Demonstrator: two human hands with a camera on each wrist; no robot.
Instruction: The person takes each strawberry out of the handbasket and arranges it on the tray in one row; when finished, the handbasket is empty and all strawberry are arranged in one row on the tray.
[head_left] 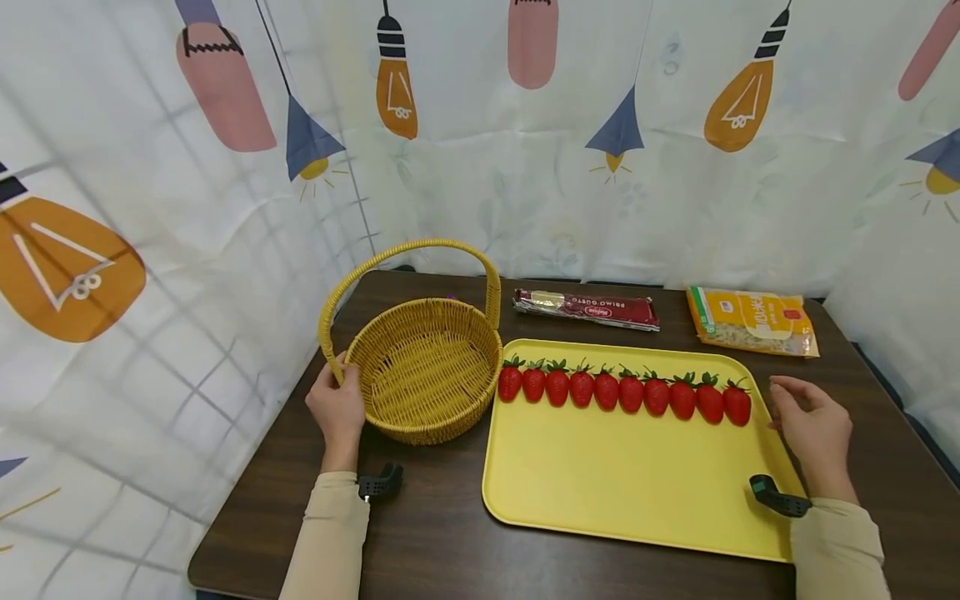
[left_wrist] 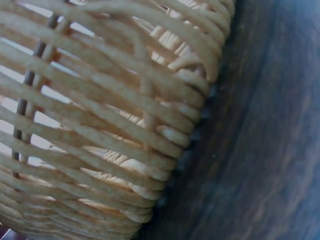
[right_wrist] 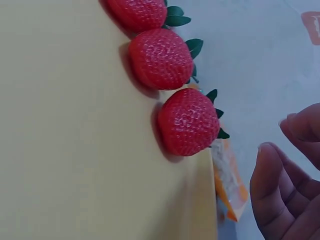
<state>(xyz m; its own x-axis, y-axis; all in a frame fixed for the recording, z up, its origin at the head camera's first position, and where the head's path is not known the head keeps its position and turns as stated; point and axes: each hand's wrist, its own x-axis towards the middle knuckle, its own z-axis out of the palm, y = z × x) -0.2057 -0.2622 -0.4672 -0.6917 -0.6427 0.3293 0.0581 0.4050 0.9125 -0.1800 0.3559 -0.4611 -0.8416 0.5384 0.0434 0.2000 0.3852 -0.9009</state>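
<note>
My left hand point(head_left: 337, 408) grips a yellow woven basket point(head_left: 427, 433) at its left rim, by the foot of the tall arched handle. Nothing lies inside the basket, whose weave point(left_wrist: 100, 95) fills most of the left wrist view and hides that hand's fingers. Beside it, a yellow tray point(head_left: 615, 483) carries a row of several red strawberries point(head_left: 606, 390) with green leaves along its far side. Just off the tray's right edge, my right hand point(head_left: 817, 429) holds nothing, its thumb and fingertips apart. The rightmost strawberry point(right_wrist: 189, 122) is the nearest to it.
Behind the tray lie a dark red long packet point(head_left: 588, 309) and, farther right, an orange-yellow food bag point(head_left: 753, 321). The brown table point(head_left: 442, 533) is bordered at the back and sides by a patterned curtain point(head_left: 487, 167).
</note>
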